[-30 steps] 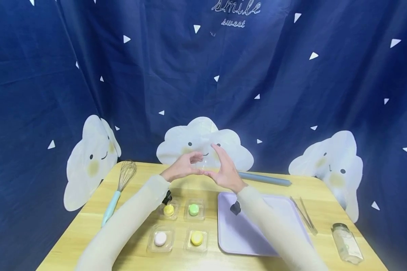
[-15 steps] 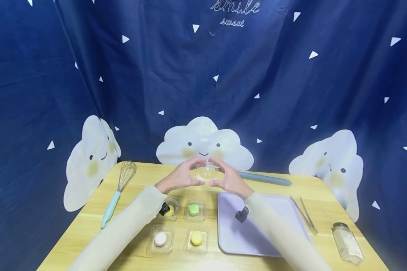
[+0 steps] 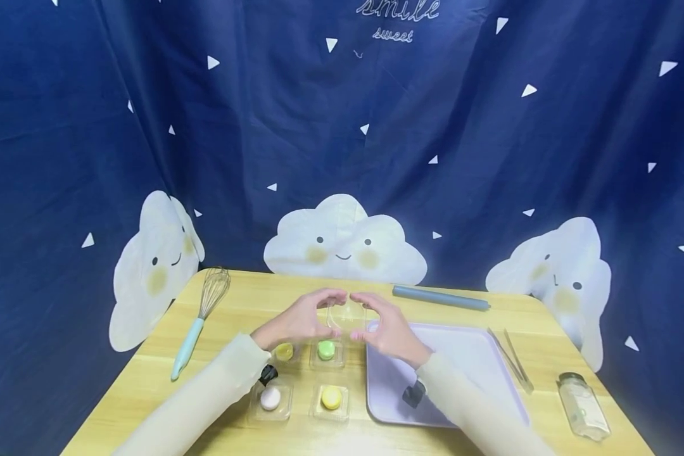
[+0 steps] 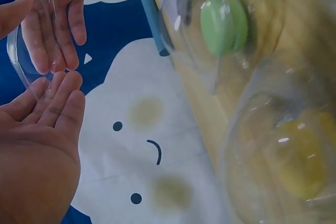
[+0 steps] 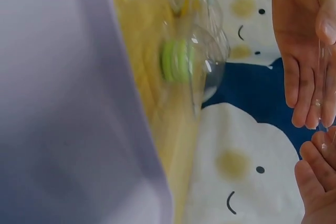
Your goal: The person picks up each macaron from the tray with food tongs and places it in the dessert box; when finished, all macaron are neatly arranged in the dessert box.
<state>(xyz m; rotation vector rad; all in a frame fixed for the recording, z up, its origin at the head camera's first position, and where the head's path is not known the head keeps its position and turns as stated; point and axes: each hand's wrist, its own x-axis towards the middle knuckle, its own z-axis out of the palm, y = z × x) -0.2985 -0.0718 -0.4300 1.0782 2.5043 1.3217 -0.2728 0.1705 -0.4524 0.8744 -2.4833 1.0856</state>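
Observation:
Above the table's middle, a clear plastic lid (image 3: 348,315) is held between both hands, a squarish piece with a rounded dome. From one side my left hand (image 3: 306,316) pinches its edge with thumb and fingers; my right hand (image 3: 392,326) grips the opposite edge likewise. Seen nearly edge-on, the lid (image 4: 14,56) shows a curved rim in the left wrist view. Below stand clear macaron boxes: a green macaron (image 3: 326,349) and a yellow macaron (image 3: 284,351) behind, a pink macaron (image 3: 270,398) and another yellow macaron (image 3: 331,398) in front.
Right of the boxes lies a lilac tray (image 3: 433,405), partly under my right forearm. Beyond it are tongs (image 3: 513,361) and a dark-capped jar (image 3: 584,406). A grey-blue rod (image 3: 441,297) lies at the back; a whisk (image 3: 196,323) is at left.
Both hands have come down and nearer with the lid. It was almost hidden between the fingers one second ago and shows more plainly now. The macaron boxes have stayed put.

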